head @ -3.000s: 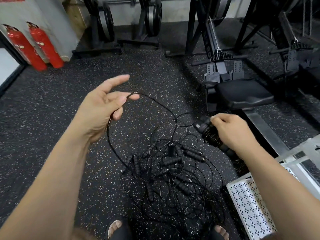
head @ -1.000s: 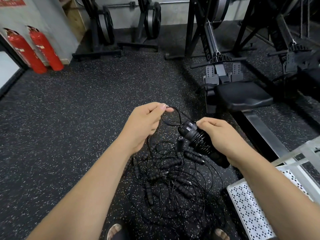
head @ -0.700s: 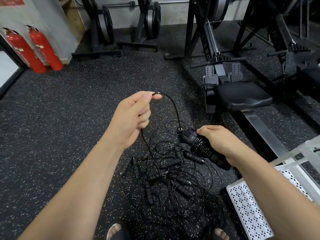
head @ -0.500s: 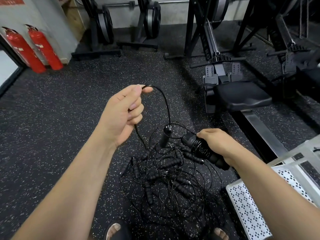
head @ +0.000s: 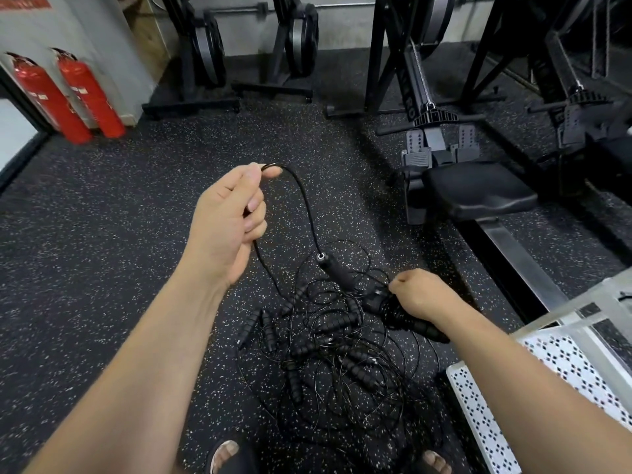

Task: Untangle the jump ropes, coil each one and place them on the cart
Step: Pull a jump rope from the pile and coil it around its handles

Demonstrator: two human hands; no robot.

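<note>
Evidently light and limp, the ropes (head: 335,347) lie tangled on the floor (head: 102,234). Thin cord snags easily, so handles look the surer hold. The left hand (head: 229,217) pinches one cord (head: 305,200), its handle (head: 334,271) dangling. The right hand (head: 420,295) grips a wound bundle (head: 396,314) near the cart (head: 478,432).

The cord (head: 306,203) is lost from sight inside the left hand (head: 224,222). The right hand's (head: 422,295) fingers are hidden under its back, the coiled rope (head: 393,311) half covered. In the pile (head: 335,357), strands cannot be traced. The cart (head: 482,429) is cut off at lower right, toes (head: 224,455) at the bottom edge.
</note>
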